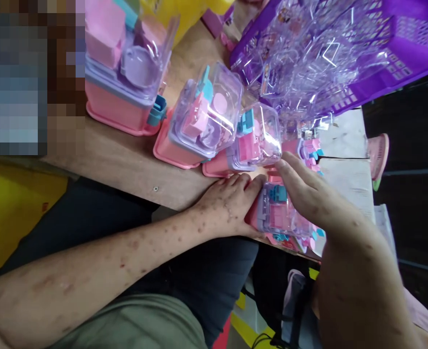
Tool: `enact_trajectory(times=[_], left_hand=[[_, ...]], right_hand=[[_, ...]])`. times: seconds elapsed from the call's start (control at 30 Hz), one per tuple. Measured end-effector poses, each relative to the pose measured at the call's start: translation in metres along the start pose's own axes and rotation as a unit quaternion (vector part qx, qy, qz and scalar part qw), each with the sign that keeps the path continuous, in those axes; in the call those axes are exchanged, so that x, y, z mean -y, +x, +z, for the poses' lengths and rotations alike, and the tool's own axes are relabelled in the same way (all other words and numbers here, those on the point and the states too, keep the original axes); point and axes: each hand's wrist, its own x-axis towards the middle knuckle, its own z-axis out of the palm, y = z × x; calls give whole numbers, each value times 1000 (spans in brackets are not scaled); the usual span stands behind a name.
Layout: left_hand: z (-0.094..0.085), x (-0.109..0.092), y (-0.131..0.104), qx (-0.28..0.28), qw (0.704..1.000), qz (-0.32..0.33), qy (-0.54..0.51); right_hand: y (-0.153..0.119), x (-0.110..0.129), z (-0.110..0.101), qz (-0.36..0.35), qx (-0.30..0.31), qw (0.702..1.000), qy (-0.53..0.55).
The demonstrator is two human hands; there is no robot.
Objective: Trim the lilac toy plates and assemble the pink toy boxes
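Pink toy box [277,215] with clear cover, placed on the near side of the purple basket [399,85], between both hands. Left hand [231,206] bent around the pink base, nearer to the lap than the basket, gripping from the side. Right hand [308,191] above the clear cover, also on the near side of the basket, fingers almost straight and close together; cannot tell whether pressing on the cover or only near to it. Visible under the cover, a blue piece [277,193] and some pink ones. Farther out, three similar toy boxes [210,116] in a slanting row, from the basket's near corner away to its left, with pink, lilac and blue pieces inside. In the basket, many clear plastic parts [308,58], heaped together. Below the row, left of the basket, the brown wooden counter [126,162]. Right of the heap, past the basket's near side, a pink container [377,155].
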Motion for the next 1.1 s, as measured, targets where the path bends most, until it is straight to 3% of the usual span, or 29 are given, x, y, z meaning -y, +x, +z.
enact_trajectory(times=[0.1,0.23,0.37,0.43,0.57,0.63,0.73,0.87,1.0,1.1], left_hand=[[1,0,0,-16,1000,7,-1],[1,0,-2,-35,999,15,-4],[-1,-1,-2,-25,1000,10,0],[-2,-1,-1,-14,1000,0,8],[-4,-2,0,-1,1000,-1,8],[-5,-2,0,-2,1000,4,12],[-4,-3,1,-7,1000,15,16],[-2,-4,-1,-14,1000,22,17],[-2,-7,-2,-13,999,21,23],[-3,-7,-2,-4,1000,20,24]], right_hand=[[-1,-10,8,60,38,993,95],[-1,-5,8,89,65,984,141],[-10,8,-2,94,21,990,100],[-26,11,-12,76,-3,996,45],[-64,5,-31,-68,65,995,-35],[-75,-1,-33,-100,68,991,-62],[-76,-7,-29,-94,46,992,-68],[-68,-11,-32,-96,73,992,-26],[-67,-14,-49,-84,101,991,22],[-72,-12,-64,-66,81,994,10]])
